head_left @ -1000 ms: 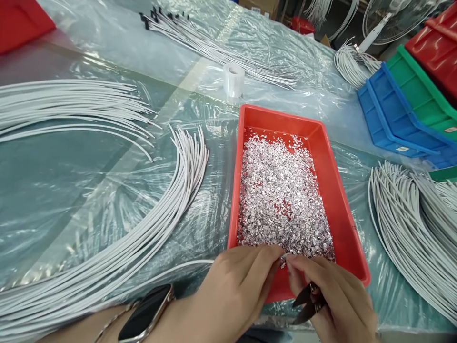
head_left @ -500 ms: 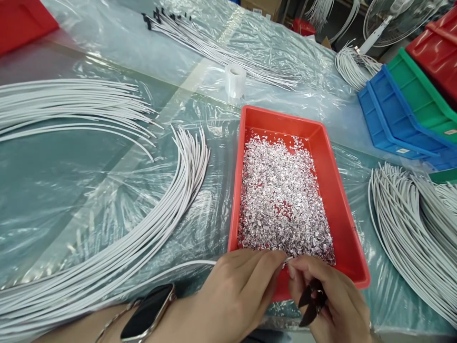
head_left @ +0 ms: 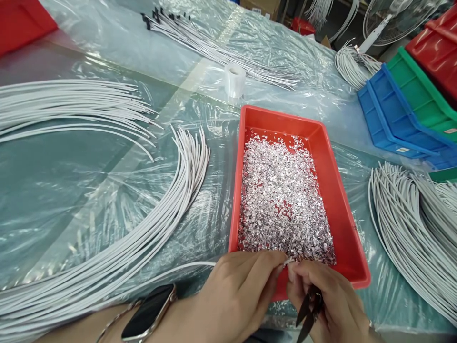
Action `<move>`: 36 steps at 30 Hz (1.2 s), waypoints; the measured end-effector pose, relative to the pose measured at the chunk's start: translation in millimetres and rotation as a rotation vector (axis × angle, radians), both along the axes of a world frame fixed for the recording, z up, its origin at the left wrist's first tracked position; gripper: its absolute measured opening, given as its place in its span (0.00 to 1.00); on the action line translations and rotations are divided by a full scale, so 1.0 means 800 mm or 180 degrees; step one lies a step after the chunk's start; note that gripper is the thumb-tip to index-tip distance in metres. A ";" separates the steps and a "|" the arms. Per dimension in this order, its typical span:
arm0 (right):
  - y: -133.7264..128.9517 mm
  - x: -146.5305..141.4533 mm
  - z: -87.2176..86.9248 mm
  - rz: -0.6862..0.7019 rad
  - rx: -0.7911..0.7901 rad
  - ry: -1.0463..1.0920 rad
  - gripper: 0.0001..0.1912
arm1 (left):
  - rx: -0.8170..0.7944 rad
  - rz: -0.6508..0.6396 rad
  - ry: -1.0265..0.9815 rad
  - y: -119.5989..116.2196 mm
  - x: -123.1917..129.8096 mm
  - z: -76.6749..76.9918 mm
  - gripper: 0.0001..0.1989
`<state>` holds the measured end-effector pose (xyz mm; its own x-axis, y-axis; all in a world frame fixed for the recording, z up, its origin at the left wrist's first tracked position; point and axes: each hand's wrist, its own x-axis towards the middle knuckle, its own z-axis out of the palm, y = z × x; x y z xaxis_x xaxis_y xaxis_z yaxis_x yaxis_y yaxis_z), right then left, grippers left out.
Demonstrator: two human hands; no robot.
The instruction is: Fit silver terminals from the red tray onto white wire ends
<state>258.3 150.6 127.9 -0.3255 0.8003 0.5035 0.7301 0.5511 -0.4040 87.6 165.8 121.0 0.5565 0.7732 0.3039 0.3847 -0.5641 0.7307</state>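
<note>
My left hand [head_left: 243, 286] is closed around a white cable [head_left: 185, 265], pinching it close to its tip over the near edge of a red tray [head_left: 342, 205]. The thumb and forefinger of my right hand [head_left: 323, 297] pinch at the cable's short end, almost touching the left fingertips. Tucked in the right palm is a pair of dark scissors [head_left: 310, 307], its two pointed blades slightly apart and aimed down toward me. Silvery foil scraps [head_left: 282, 190] cover much of the tray's floor.
Loose white cables [head_left: 153, 228] curve across the left, with another bunch [head_left: 71, 102] behind. A grey-white cable bundle [head_left: 407, 228] lies right, below stacked blue bins [head_left: 389, 114]. Behind the tray stand a clear film roll [head_left: 234, 81] and cables with black ends [head_left: 221, 52].
The scissors have swung slightly down and left in my right hand. My right fingertips have shifted a little at the cable end; the left hand is nearly still.
</note>
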 end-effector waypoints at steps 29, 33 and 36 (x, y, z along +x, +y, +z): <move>0.000 0.004 -0.016 -0.0006 -0.0183 -0.0185 0.12 | -0.1139 0.0345 -0.1276 0.000 0.007 -0.006 0.09; 0.000 0.002 -0.016 -0.0047 -0.0097 -0.0215 0.12 | -0.1173 0.0317 -0.1285 0.000 0.008 -0.007 0.09; 0.000 0.003 -0.016 -0.0037 -0.0044 -0.0261 0.12 | -0.1186 0.0321 -0.1239 0.000 0.009 -0.007 0.09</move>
<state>260.6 150.6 115.5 -0.3558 0.8109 0.4645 0.7674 0.5372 -0.3500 94.6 166.0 115.5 0.3752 0.9116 0.1680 0.0848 -0.2142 0.9731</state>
